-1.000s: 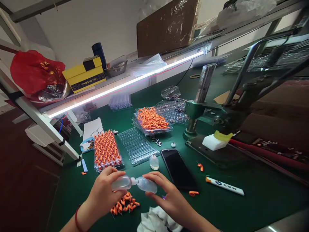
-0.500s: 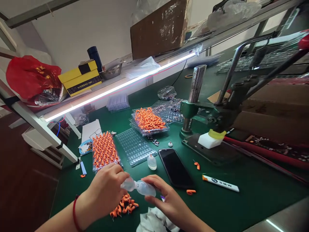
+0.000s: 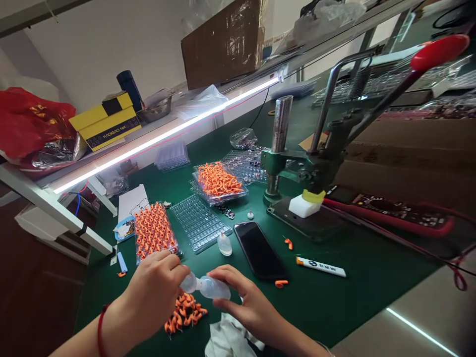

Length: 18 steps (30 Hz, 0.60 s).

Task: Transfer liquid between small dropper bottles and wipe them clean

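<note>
While the left hand [image 3: 152, 292] grips a first bottle [image 3: 189, 282], the right hand [image 3: 245, 300] pinches a second bottle [image 3: 216, 288] between thumb and fingers. The hands are apart, each clamped on its own bottle, and the two bottles meet end to end above the desk [image 3: 316, 307]; how they join is too small to tell. A red band [image 3: 101, 329] circles the left wrist.

Just below the bottles lies a loose orange pile [image 3: 186, 312], and beside it, under the right hand, a crumpled white cloth [image 3: 228, 336]. Past the fingers, a small round bottle [image 3: 224, 244] stands upright just beside a black phone [image 3: 259, 250]. Toward the desk's right edge lies a white stick marked BMW [image 3: 323, 267].

Nearer the desk's left edge, a tray of orange pieces in rows [image 3: 154, 230] sits between a blue dish [image 3: 119, 233] and a clear tray [image 3: 201, 223]. Farther back is a tray heaped with orange pieces [image 3: 219, 179].

To the right stands a press [image 3: 308, 173] with a red handle [image 3: 441, 53] and a white block [image 3: 303, 207] on its base. Above the desk's far left corner, a yellow box [image 3: 106, 121] rests on a shelf [image 3: 148, 126], with a bright tube light [image 3: 167, 136] along its front.
</note>
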Each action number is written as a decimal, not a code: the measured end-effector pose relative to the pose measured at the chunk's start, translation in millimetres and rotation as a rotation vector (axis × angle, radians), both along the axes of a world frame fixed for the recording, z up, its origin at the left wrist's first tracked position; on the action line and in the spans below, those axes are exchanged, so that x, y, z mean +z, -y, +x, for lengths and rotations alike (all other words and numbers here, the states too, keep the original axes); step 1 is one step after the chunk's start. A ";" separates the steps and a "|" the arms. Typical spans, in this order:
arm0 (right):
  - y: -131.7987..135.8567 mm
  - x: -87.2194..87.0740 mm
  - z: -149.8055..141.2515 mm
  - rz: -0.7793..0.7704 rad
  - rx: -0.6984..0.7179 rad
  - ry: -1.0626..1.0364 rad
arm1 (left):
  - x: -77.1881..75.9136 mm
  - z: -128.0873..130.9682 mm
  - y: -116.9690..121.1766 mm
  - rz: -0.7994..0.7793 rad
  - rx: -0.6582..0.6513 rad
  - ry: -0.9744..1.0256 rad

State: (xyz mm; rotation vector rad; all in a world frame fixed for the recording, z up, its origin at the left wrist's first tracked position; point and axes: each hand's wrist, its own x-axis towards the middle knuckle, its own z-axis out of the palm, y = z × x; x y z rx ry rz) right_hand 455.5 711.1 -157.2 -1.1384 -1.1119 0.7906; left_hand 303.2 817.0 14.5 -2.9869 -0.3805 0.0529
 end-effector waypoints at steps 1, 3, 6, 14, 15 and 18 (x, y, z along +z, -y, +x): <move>-0.1 0.7 -0.1 0.003 0.001 -0.001 | -0.4 -0.4 0.1 0.008 0.001 0.002; -0.2 2.0 -0.5 0.005 0.004 -0.003 | -1.1 -1.2 -0.1 0.011 0.007 0.004; -0.2 3.3 -1.1 0.004 0.001 -0.005 | -1.6 -2.1 -1.5 0.007 0.007 0.009; -0.5 3.3 -4.4 0.008 -0.019 -0.023 | 1.5 -3.9 -4.0 0.071 -0.080 0.068; -0.6 2.9 -5.1 0.008 -0.023 -0.027 | 1.7 -4.2 -4.3 0.079 -0.092 0.077; -1.4 1.7 -6.7 0.011 -0.029 -0.035 | 2.2 -4.8 -5.2 0.098 -0.122 0.110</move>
